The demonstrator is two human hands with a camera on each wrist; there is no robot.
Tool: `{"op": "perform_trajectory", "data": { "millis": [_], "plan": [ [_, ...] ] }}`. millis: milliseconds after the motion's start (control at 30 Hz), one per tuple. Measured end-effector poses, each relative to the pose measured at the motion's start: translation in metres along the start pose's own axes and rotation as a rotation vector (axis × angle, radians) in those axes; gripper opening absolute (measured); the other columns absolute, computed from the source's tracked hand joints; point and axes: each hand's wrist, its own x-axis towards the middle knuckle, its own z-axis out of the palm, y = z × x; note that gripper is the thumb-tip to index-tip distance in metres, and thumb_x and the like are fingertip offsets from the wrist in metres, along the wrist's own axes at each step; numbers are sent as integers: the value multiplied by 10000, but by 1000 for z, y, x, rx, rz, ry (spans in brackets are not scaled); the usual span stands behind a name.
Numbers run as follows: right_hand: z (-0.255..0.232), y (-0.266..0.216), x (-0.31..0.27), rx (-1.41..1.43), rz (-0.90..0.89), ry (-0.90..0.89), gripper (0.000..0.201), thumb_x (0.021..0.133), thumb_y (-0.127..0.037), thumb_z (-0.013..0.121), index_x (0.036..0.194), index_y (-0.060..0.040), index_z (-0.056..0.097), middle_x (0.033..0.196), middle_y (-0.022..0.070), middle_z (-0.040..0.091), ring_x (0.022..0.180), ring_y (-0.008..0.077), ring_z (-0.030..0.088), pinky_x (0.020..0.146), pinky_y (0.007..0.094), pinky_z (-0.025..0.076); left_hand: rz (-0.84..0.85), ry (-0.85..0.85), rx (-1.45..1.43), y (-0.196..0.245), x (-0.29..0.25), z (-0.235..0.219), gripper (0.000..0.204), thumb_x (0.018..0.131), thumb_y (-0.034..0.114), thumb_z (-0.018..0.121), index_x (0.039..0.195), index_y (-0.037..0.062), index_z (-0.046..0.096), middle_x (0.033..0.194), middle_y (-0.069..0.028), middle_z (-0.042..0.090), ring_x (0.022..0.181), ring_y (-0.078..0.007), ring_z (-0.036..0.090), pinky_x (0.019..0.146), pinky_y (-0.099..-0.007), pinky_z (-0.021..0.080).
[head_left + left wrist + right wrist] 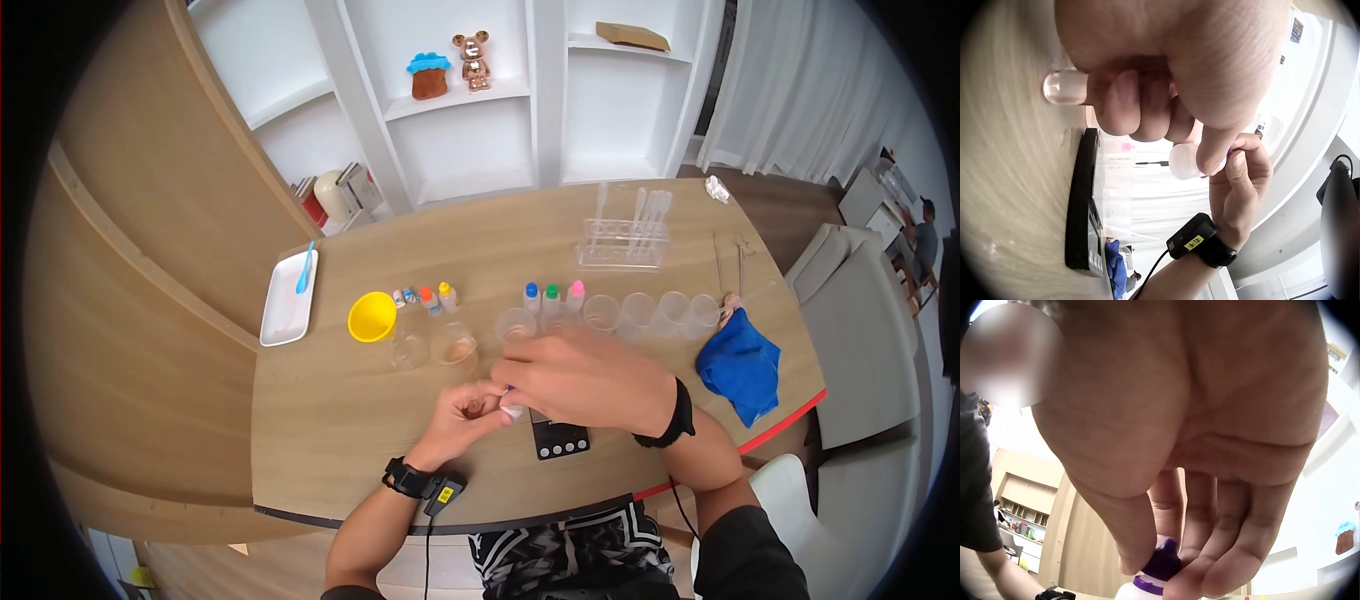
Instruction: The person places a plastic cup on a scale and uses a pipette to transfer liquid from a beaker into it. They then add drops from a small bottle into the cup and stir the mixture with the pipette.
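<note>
A small white squeeze bottle (512, 411) with a purple cap (1162, 560) is held between the two hands above the table. My left hand (458, 420) grips the bottle's body with thumb and fingers. My right hand (590, 378) pinches the purple cap between thumb and fingertips. In the left wrist view, a clear round-ended piece (1065, 86) sticks out beside the left hand's curled fingers; its other end is hidden. Just below the hands lies a black digital scale (560, 440), partly covered by the right hand in the head view.
Clear cups (638, 314) stand in a row beyond the hands, among capped bottles (551, 298). A yellow bowl (372, 317) and white tray (289, 300) are on the left. A tube rack (622, 246) stands at the back; a blue cloth (740, 368) lies right.
</note>
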Motion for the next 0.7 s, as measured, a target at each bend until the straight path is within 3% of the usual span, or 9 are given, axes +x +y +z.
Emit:
{"op": "perform_trajectory", "data": {
  "millis": [300, 467, 700],
  "plan": [
    [-3, 2, -1, 121, -178, 80, 316, 763, 47, 665, 1073, -19, 668, 1034, 122, 669, 986, 343, 643, 838, 452, 557, -45, -37, 21, 25, -3, 4, 260, 955, -9, 740, 1214, 0, 729, 837, 93, 582, 728, 4, 465, 618, -210, 364],
    [-15, 1, -7, 213, -185, 180, 282, 774, 49, 679, 1042, -35, 662, 988, 102, 647, 955, 343, 632, 829, 437, 531, -70, -55, 56, 25, -4, 3, 285, 964, 7, 735, 1249, 3, 722, 789, 97, 570, 672, 9, 435, 589, -209, 339],
    [-37, 25, -69, 98, 189, 112, 131, 859, 3, 703, 983, -18, 669, 981, 149, 670, 911, 389, 651, 795, 463, 526, -53, -22, 83, 22, -2, 3, 296, 974, 54, 745, 1269, 40, 724, 698, 121, 444, 624, 14, 376, 564, -212, 296]
  ]
}}
